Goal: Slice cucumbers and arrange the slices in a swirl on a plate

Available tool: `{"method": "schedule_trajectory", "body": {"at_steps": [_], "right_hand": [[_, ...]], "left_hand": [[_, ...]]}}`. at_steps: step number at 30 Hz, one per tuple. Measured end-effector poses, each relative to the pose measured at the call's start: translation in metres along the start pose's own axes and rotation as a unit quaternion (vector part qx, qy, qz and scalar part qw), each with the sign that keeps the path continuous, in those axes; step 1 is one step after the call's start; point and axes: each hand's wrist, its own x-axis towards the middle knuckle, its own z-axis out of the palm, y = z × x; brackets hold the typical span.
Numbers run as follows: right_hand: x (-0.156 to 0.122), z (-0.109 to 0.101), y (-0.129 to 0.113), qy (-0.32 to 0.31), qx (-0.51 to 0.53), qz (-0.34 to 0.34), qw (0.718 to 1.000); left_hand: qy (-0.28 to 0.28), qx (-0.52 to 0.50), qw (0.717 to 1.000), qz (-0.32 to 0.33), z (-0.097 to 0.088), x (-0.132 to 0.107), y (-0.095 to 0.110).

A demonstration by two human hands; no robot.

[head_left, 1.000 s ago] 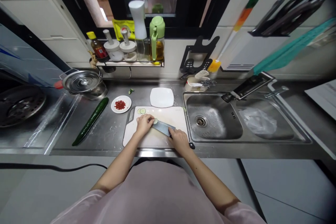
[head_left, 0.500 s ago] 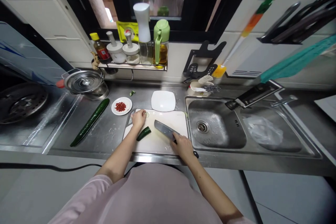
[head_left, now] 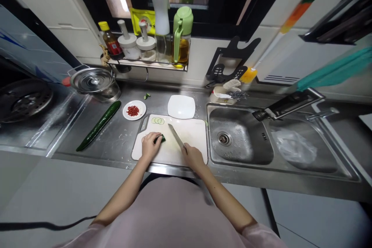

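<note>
A white cutting board [head_left: 188, 133] lies on the steel counter in front of me. My left hand [head_left: 150, 145] is closed over a short green cucumber piece [head_left: 161, 138] on the board, only its end showing. My right hand [head_left: 192, 156] grips the handle of a cleaver [head_left: 175, 136], whose blade stands just right of the cucumber end. Three thin cucumber slices [head_left: 157, 120] lie at the board's far left corner.
A whole cucumber [head_left: 99, 125] lies left of the board, with a small plate of chopped red chilli [head_left: 134, 110] and an empty white square plate [head_left: 181, 106] behind it. The sink [head_left: 238, 137] is to the right, a lidded steel pot [head_left: 94, 84] and condiment rack [head_left: 145, 52] behind.
My left hand put a slice at the board's far corner, then came back onto the cucumber piece. The cleaver swung in from the right to stand beside the cucumber end.
</note>
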Motion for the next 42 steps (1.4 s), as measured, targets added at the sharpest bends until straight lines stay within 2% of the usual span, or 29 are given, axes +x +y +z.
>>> {"method": "schedule_trajectory", "body": {"at_steps": [3, 9, 17, 26, 42], "right_hand": [[-0.003, 0.002, -0.015, -0.012, 0.006, -0.033, 0.999], [-0.010, 0.003, -0.035, -0.017, 0.024, -0.050, 0.998], [-0.015, 0.000, -0.038, -0.028, 0.029, -0.045, 0.998], [-0.015, 0.007, -0.043, -0.032, 0.026, -0.043, 0.998], [-0.010, 0.008, -0.057, -0.053, 0.004, -0.035, 0.998]], "left_hand": [[0.004, 0.008, 1.000, 0.023, 0.001, -0.014, 0.004], [0.019, 0.020, 0.999, 0.038, 0.004, -0.015, 0.000], [-0.011, 0.022, 0.998, 0.057, -0.004, -0.012, -0.007], [0.017, 0.021, 0.996, 0.081, 0.005, -0.013, -0.015], [0.011, 0.016, 0.995, 0.096, 0.014, -0.011, -0.022]]}}
